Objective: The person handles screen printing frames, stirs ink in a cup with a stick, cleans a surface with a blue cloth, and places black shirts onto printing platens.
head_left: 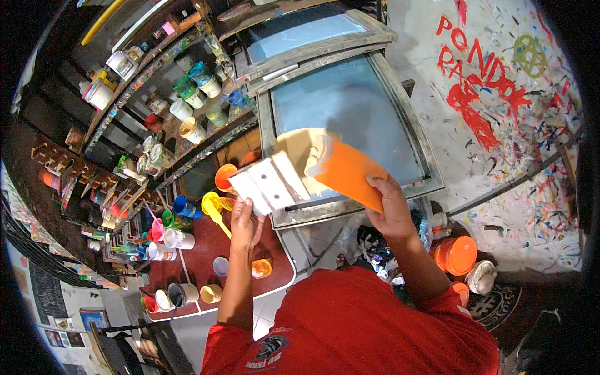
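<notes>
My left hand [245, 224] is closed on the lower edge of a white squeegee [261, 182] with two dark holes and a cream strip along its right side. My right hand [392, 205] grips a flat orange scraper [353, 174] by its lower corner, and beige ink smears the scraper's upper left edge. Both tools are held over the near left part of a screen-printing frame [294, 217], close to each other; whether they touch is unclear. Beige ink [299, 139] covers part of the frame's blue-grey mesh [369, 106].
A second screen frame [375, 28] lies beyond. Left is a dark red table [206, 255] with ink cups, a yellow ladle-like tool [215, 212] and an orange cup [225, 177]. Shelves [147, 69] hold several ink pots. Orange tubs [455, 255] stand right, below a paint-splattered wall [500, 156].
</notes>
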The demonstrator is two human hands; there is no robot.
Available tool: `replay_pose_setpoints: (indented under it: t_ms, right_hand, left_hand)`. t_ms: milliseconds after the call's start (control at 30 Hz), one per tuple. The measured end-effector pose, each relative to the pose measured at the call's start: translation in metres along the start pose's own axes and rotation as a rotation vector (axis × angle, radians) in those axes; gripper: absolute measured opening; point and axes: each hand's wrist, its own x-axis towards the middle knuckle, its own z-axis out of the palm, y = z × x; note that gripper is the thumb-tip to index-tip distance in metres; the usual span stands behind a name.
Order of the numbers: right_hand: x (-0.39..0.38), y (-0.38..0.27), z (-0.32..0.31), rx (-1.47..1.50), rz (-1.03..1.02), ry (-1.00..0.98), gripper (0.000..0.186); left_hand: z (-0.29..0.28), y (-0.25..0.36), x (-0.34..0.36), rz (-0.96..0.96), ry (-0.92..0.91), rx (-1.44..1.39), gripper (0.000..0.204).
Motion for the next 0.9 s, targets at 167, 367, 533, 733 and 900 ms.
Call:
replay_pose_setpoints:
  t_ms: [167,367,533,733,900]
  right_hand:
    - [-0.009,0.043,-0.027,-0.264,-0.13,0.11,0.031]
    - [0.007,0.056,-0.037,-0.024,0.002,-0.05,0.027]
    - [-0.012,-0.001,-0.03,-0.005,-0.018,0.344,0.03]
    - [-0.039,0.043,-0.039,-0.147,-0.111,0.299,0.029]
    - [-0.039,0.049,-0.006,-0.187,-0.075,0.419,0.025]
  left_hand:
    - [0.026,-0.006,-0.009,0.035,0.156,-0.231,0.035]
    - [0.034,-0.015,-0.017,0.033,0.075,-0.114,0.033]
    - [0.021,-0.012,-0.033,0.185,0.178,-0.101,0.038]
    - [-0.009,-0.013,-0.059,0.228,0.238,-0.015,0.046]
    - [-0.031,-0.014,-0.073,0.211,0.262,0.024,0.039]
